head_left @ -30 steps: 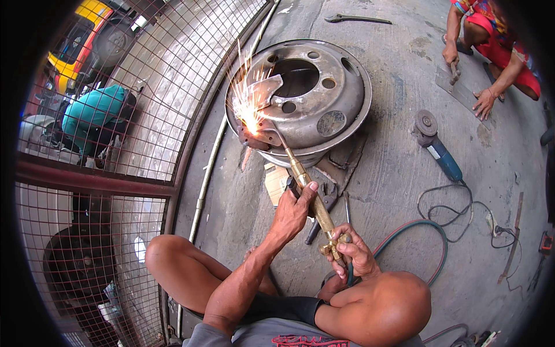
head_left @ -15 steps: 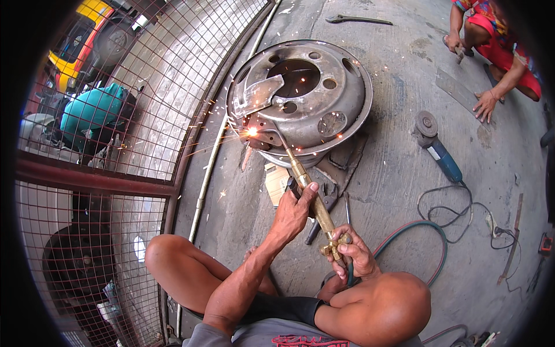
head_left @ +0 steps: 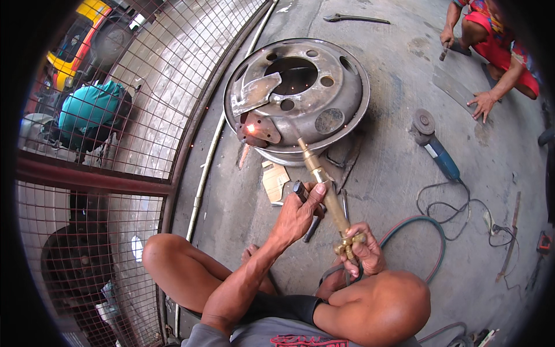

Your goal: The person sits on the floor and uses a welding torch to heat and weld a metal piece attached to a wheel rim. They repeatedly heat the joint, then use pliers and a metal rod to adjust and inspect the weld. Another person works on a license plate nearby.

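Observation:
My right hand (head_left: 367,250) is closed round the valve end of a brass cutting torch (head_left: 332,202), beside its knobs. My left hand (head_left: 296,217) is closed on a black-ended tool (head_left: 300,188), mostly hidden by the fingers; its thumb lies against the torch body. Beyond them a steel truck wheel rim (head_left: 341,87) lies tilted. A small plate with holes (head_left: 266,128) sits at its near left edge, with one spot glowing orange. A larger cut metal piece (head_left: 254,94) rests on the rim above it. The torch tip points at the rim, apart from the glowing spot.
An angle grinder (head_left: 437,147) with its cord lies to the right, near the looping hoses (head_left: 442,246). A wrench (head_left: 356,19) is at the back. Wire mesh fencing (head_left: 139,104) stands left. Another person (head_left: 491,40) crouches far right over a flat metal strip (head_left: 454,89).
The torch has drawn back right and toward me, away from the plate. The bright spray of sparks has faded to a glowing spot. The other person's raised hand has shifted left.

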Available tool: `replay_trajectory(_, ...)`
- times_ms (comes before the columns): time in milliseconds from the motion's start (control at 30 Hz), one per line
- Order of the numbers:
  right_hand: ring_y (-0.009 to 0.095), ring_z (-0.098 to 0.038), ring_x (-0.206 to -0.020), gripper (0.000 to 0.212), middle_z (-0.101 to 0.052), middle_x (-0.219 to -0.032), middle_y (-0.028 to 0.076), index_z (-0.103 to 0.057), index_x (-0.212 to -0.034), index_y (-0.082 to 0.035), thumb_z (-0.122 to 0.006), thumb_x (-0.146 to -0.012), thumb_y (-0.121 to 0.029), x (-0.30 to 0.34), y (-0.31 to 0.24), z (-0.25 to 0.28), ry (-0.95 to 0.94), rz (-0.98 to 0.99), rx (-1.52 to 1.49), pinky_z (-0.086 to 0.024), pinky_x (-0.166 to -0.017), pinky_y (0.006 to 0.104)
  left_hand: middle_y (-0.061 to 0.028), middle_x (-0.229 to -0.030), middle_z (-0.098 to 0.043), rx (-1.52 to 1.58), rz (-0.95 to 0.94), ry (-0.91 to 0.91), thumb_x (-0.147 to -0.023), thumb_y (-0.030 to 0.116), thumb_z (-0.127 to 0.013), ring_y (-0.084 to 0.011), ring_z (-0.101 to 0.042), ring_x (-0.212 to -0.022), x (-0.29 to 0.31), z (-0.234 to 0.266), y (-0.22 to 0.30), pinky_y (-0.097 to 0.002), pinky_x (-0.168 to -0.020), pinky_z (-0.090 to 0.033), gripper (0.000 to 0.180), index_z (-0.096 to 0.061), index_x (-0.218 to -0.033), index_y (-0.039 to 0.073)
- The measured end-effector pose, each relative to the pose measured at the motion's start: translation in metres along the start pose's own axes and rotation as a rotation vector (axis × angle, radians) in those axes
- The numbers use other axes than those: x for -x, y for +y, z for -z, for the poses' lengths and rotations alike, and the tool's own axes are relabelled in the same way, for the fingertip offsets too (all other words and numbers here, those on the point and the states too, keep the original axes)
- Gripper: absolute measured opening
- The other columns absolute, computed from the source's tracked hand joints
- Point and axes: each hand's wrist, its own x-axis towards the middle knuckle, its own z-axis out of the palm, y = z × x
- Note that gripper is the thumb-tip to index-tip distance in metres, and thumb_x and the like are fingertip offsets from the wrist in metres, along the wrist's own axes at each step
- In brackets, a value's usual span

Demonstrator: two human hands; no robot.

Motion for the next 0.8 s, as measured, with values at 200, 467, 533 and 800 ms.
replay_trajectory(200, 0.008, -0.047, -0.043, 0.080, -0.058, -0.086, 0.005, -0.025, -0.155, -0.021, -0.077, -0.094, -0.023, 0.032, -0.041, 0.020, 0.369, 0.300, 0.117, -0.041, -0.037, 0.0231, -0.0118, -0.095, -0.072, 0.010, -0.016, -0.125, -0.106, 0.044, -0.056, -0.0147, -0.062, -0.079, 0.023, -0.015, 0.015, -0.0311, -0.074, -0.052, 0.053, -0.062, -0.123, -0.006)
replay_trajectory(467, 0.006, -0.048, -0.048, 0.077, -0.062, -0.093, 0.006, -0.023, -0.164, -0.015, -0.060, -0.097, -0.025, 0.086, -0.029, 0.069, 0.725, 0.333, 0.262, -0.042, -0.040, 0.0211, -0.0145, -0.095, -0.072, -0.164, -0.271, 0.015, -0.104, 0.053, -0.055, -0.0167, -0.064, -0.081, 0.075, 0.039, 0.101, -0.0318, -0.081, -0.050, 0.063, -0.061, -0.123, -0.007)
replay_trajectory(533, 0.007, -0.050, -0.050, 0.071, -0.063, -0.090, 0.007, -0.024, -0.164, -0.016, -0.048, -0.102, -0.040, 0.091, -0.014, 0.093, 0.695, 0.341, 0.107, -0.043, -0.042, 0.0215, -0.0140, -0.095, -0.073, -0.322, -0.344, 0.094, -0.103, 0.058, -0.053, -0.0161, -0.064, -0.079, 0.074, 0.058, 0.126, -0.0322, -0.080, -0.050, 0.067, -0.062, -0.123, -0.005)
replay_trajectory(800, 0.010, -0.057, -0.069, 0.065, -0.064, -0.093, 0.007, -0.037, -0.159, -0.016, -0.042, -0.104, -0.050, 0.083, 0.026, 0.099, 0.636, 0.090, 0.148, -0.051, -0.061, 0.0268, -0.0112, -0.090, -0.074, -0.524, -0.587, 0.346, -0.107, 0.050, -0.047, -0.0155, -0.065, -0.075, 0.045, 0.101, 0.198, -0.0319, -0.079, -0.051, 0.058, -0.066, -0.123, -0.003)
